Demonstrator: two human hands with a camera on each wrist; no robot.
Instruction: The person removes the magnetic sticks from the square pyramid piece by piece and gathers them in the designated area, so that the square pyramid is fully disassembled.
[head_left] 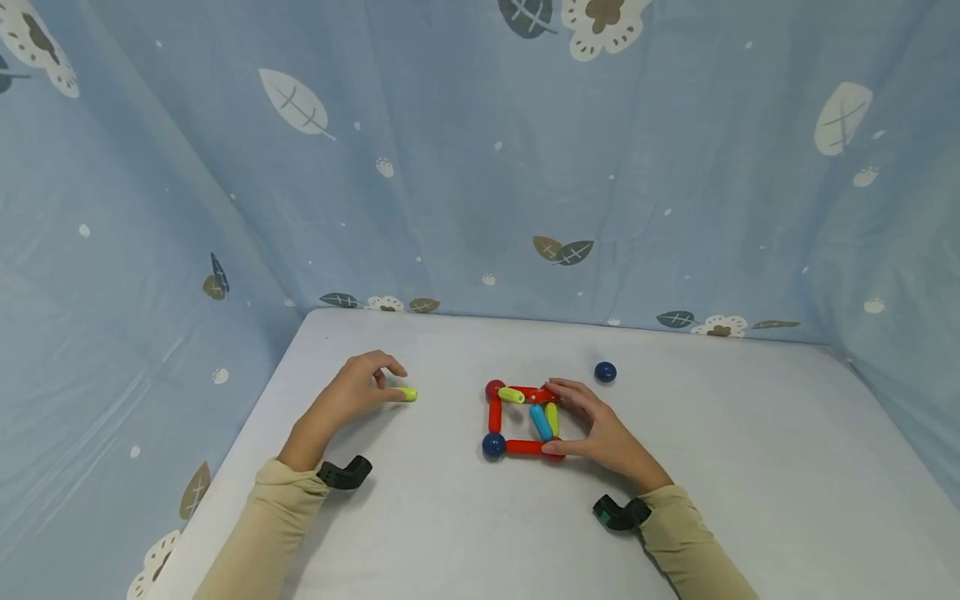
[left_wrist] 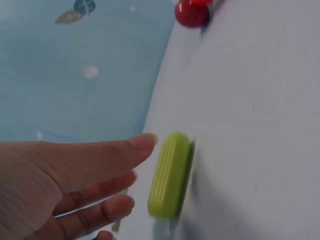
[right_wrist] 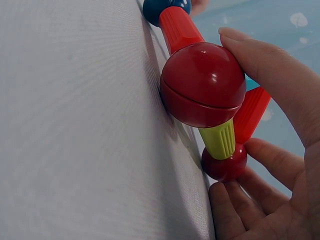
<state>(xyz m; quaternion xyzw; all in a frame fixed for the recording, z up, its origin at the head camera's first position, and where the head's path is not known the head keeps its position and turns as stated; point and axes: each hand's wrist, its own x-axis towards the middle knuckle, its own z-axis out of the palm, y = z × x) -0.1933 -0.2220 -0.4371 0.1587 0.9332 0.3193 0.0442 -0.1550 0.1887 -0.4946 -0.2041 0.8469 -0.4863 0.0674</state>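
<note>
A loose yellow-green magnetic rod lies on the white table at the left. My left hand is beside it, fingers loosely bent, a fingertip close to the ribbed rod in the left wrist view. My right hand holds the right side of a magnetic-stick frame, thumb at the near red ball and fingers at the far red ball. The frame has red rods, a dark blue corner ball, a red corner ball, a light blue rod and yellow-green rods.
A separate dark blue ball sits on the table behind my right hand. Patterned blue cloth hangs along the back and both sides. Each wrist bears a black device near the sleeve.
</note>
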